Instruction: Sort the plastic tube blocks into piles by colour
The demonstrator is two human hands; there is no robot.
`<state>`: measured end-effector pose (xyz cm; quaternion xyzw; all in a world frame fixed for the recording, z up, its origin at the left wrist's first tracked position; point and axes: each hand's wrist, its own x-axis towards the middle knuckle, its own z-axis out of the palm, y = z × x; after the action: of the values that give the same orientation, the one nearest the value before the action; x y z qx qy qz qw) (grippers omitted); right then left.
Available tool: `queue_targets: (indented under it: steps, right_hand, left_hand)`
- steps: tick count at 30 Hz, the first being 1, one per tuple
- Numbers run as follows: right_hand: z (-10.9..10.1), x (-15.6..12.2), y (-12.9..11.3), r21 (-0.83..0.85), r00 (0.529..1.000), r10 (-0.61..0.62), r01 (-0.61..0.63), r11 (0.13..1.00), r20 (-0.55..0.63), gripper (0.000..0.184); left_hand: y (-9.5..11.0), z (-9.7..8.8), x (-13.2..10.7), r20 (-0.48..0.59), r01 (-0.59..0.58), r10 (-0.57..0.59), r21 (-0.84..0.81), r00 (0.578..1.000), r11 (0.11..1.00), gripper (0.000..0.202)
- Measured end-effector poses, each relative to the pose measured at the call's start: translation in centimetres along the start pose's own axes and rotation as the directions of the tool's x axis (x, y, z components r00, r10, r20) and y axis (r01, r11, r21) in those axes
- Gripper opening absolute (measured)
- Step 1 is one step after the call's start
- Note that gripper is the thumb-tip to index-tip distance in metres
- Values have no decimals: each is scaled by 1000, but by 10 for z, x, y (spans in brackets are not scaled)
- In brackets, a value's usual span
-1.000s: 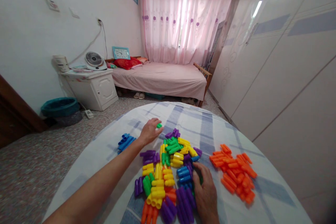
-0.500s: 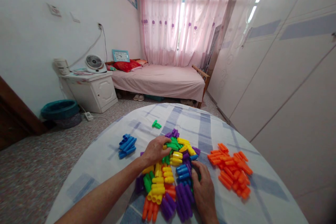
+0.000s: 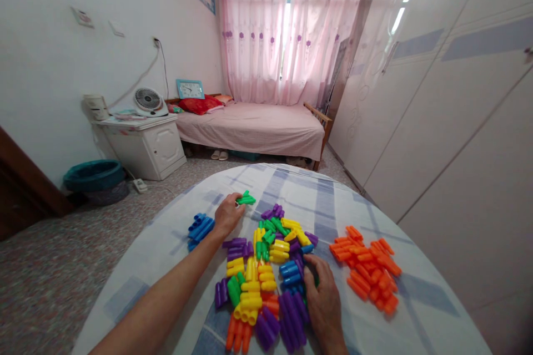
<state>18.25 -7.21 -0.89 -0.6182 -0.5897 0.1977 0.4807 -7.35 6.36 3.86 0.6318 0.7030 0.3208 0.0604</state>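
Left hand (image 3: 228,214) reached out over the bench (image 3: 416,324), fingers bent, tips at the green cluster (image 3: 246,198); cannot tell whether they grip it or merely touch. Green cluster sits on checked cloth (image 3: 166,249), beyond the mixed pile (image 3: 250,300) and apart from it. Blue cluster (image 3: 201,227) just left of the left wrist, forearm crossing close by.

Right hand (image 3: 323,297) along the right edge of the mixed pile, fingers curled, next to blue pieces (image 3: 290,270) and long purple pieces (image 3: 292,320) (a little dark green shows between thumb and index). Grip there hidden; cannot tell. Pile holds yellow, green, purple, blue and orange.

Orange heap (image 3: 370,266) on the cloth to the right, apart from the right hand. Past the bench: bed (image 3: 254,127), and a fan (image 3: 149,100) on a cabinet (image 3: 152,150).
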Motion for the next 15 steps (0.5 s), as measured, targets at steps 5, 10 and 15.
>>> queue_targets:
  steps: [5, 10, 15]
  right_hand:
    - [0, 0, 1, -3, 1000, 16, -16, 1000, 11, 31]
    - [0, 0, 0, -5, 1000, -5, 5, 1000, -1, 31]
    - [0, 0, 0, -5, 1000, -5, 5, 1000, -2, 31]
  left_hand:
    - [7, 4, 1, -41, -13, 17, 111, 999, 994, 27]
    - [32, 1, -21, 178, -180, 158, 115, 971, 977, 26]
    - [52, 8, -36, 367, -252, 181, 154, 912, 955, 41]
